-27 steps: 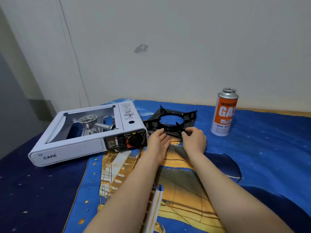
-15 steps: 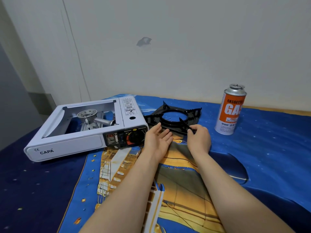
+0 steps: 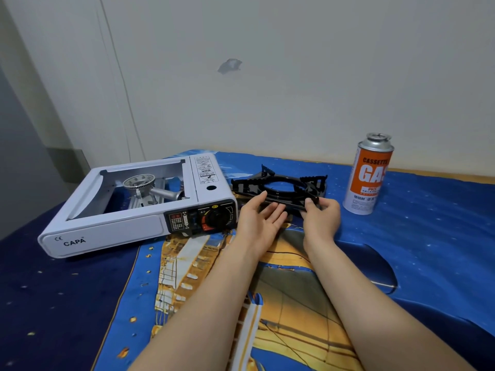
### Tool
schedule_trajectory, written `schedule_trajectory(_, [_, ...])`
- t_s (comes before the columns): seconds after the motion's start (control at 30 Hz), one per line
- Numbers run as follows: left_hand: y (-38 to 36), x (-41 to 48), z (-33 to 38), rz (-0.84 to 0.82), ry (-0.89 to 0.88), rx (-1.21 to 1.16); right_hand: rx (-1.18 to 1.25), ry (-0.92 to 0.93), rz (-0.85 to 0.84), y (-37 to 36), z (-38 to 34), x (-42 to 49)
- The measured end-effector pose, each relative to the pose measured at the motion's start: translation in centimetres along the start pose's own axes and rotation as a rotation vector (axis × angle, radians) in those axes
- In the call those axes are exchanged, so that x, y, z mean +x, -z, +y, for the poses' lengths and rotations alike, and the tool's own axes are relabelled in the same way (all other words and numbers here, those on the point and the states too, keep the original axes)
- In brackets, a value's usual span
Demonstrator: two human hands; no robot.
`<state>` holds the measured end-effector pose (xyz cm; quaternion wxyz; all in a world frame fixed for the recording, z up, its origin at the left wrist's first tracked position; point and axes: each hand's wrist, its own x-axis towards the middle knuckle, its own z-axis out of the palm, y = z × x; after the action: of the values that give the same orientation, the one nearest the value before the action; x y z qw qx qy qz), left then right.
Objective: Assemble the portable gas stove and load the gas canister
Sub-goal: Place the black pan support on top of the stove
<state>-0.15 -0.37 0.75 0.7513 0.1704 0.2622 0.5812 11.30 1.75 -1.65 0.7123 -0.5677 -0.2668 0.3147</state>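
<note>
A blue sheet (image 3: pixel 428 236) printed with a yellow ship picture (image 3: pixel 281 303) is covering the surface. A pale wall (image 3: pixel 294 89) is rising behind it, showing a small grey scuff (image 3: pixel 229 66). A thin cable (image 3: pixel 120 84) is running down the wall.

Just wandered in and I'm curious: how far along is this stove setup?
Early on. Nothing looks assembled yet: the white stove body sits open-topped, its burner bare. In hand: the black pan support, still on the blue cloth, with the right hand pinching its near edge and the left hand open against it. Left: seat it, then load the upright gas canister.
</note>
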Motion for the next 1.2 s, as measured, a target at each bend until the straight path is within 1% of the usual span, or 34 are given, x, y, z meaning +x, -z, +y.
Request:
schedule_trajectory(0.1, [-0.3, -0.2, 0.0, 0.001, -0.013, 0.039, 0.133, -0.021, 0.027, -0.3, -0.1, -0.6])
schedule_trajectory(0.27, [-0.8, -0.1, 0.6, 0.021, -0.068, 0.070, 0.225, -0.002, 0.025, -0.5, -0.3, -1.3])
schedule_trajectory(0.4, [-1.3, -0.4, 1.7, 0.050, -0.122, 0.084, 0.266, 0.060, -0.050, -0.7, -0.6, -1.7])
schedule_trajectory(0.53, [-1.5, -1.2, 2.8, 0.089, -0.240, 0.219, 0.307, 0.083, -0.142, -1.0, -1.1, -2.1])
schedule_trajectory(0.67, [-1.3, -2.0, 4.2, 0.108, -0.355, 0.284, 0.335, 0.079, -0.234, -1.3, -1.8, -2.3])
schedule_trajectory(0.8, [-1.1, -3.0, 5.6, 0.100, -0.405, 0.269, 0.350, 0.068, -0.300, -1.7, -2.5, -2.9])
schedule_trajectory(0.93, [-0.5, -3.7, 7.3, 0.157, -0.443, 0.236, 0.385, 0.036, -0.343, -1.8, -3.3, -3.6])
schedule_trajectory(1.07, [0.5, -4.7, 9.5, 0.206, -0.504, 0.203, 0.358, 0.071, -0.406, -2.4, -4.2, -4.4])
schedule_trajectory(1.2, [1.9, -6.1, 11.6, 0.221, -0.590, 0.203, 0.317, 0.102, -0.471, -4.1, -4.8, -5.9])
